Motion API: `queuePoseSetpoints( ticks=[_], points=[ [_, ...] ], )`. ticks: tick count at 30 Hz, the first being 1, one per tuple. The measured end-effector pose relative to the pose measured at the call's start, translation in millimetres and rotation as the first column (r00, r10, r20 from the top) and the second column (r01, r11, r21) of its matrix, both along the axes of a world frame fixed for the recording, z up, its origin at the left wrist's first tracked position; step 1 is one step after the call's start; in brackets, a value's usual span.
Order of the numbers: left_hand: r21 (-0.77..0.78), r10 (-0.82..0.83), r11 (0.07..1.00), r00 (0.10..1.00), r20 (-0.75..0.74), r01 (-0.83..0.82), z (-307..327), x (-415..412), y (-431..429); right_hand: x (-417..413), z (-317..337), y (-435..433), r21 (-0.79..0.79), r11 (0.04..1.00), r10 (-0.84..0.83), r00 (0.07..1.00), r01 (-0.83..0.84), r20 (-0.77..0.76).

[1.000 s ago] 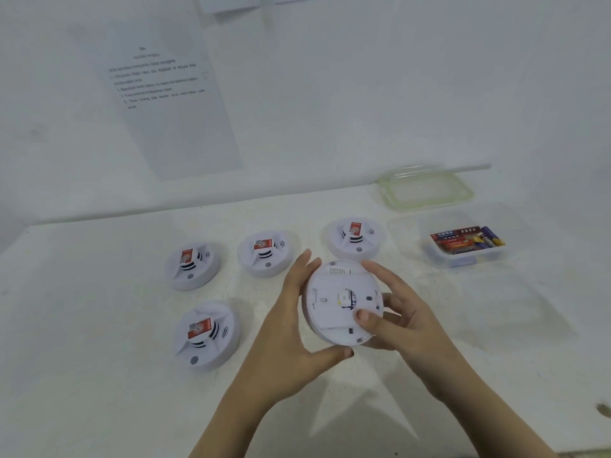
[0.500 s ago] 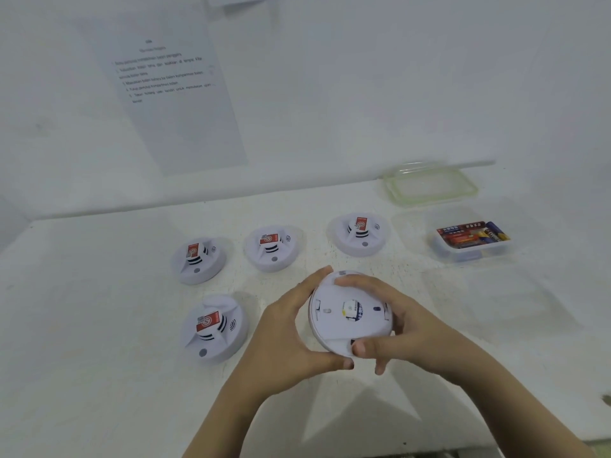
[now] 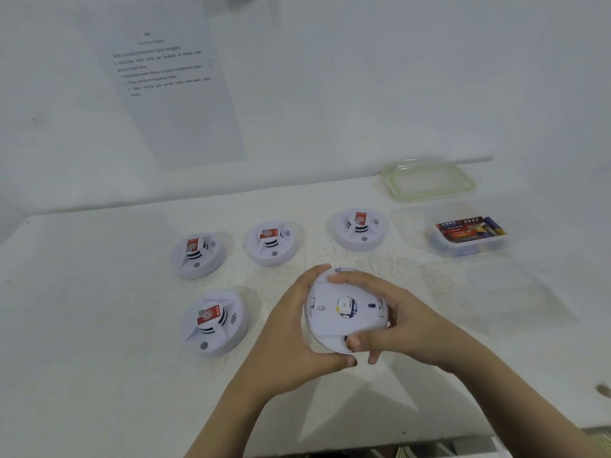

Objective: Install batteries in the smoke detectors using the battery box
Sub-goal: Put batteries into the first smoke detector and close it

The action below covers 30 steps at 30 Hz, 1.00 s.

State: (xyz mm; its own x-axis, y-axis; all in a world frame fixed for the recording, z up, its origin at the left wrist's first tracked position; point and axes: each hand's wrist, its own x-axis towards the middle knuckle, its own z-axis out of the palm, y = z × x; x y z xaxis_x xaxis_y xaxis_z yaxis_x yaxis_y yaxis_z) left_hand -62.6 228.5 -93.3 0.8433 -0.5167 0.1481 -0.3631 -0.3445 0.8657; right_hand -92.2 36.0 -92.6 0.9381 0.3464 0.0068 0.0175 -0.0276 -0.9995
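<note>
**Detector held, back up**

At 6 o'clock, over the desk (image 3: pixel 99 325): left hand (image 3: pixel 291 328) and right hand (image 3: pixel 413 322), each grip curled round the upturned smoke detector (image 3: pixel 334 323). At 2 o'clock: open battery box (image 3: pixel 469 234). Could slip or jam if twisted unevenly.

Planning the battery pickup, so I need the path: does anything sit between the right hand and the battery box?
Nothing visible. Only bare table lies between the right hand, which grips the upturned smoke detector, and the battery box; its lid lies off, behind it.
</note>
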Motion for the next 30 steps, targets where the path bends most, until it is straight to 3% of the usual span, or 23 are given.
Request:
queuePoseSetpoints(
  ticks=[4, 8, 13, 17, 22, 30],
  points=[
    [-0.034, 0.043, 0.999, 0.998, 0.037, -0.042, -3, 1, -3, 0, -3, 5, -0.022, 0.998, -0.060, 0.997, 0.061, 0.057],
    [-0.043, 0.056, 0.998, 0.996, 0.065, -0.053, -9, 4, 2, 1, -2, 0, -0.269, 0.940, -0.148, 0.961, 0.210, 0.235],
    [-0.046, 0.056, 0.998, 0.995, 0.080, -0.052, -12, 6, 3, 5, 6, -7, -0.546, 0.782, -0.041, 0.899, 0.300, 0.436],
    [-0.042, 0.034, 0.999, 0.997, 0.066, -0.031, -15, 8, 4, 8, 12, -7, -0.615, 0.714, 0.064, 0.844, 0.334, 0.532],
    [-0.027, 0.012, 1.000, 0.996, 0.085, -0.010, -15, 12, 4, 10, 21, 2, -0.735, 0.544, 0.238, 0.765, 0.406, 0.599],
    [-0.032, 0.044, 0.999, 0.988, 0.147, -0.039, -21, 19, 8, 11, 12, -3, -0.668, 0.588, 0.138, 0.757, 0.456, 0.638]
  ],
)
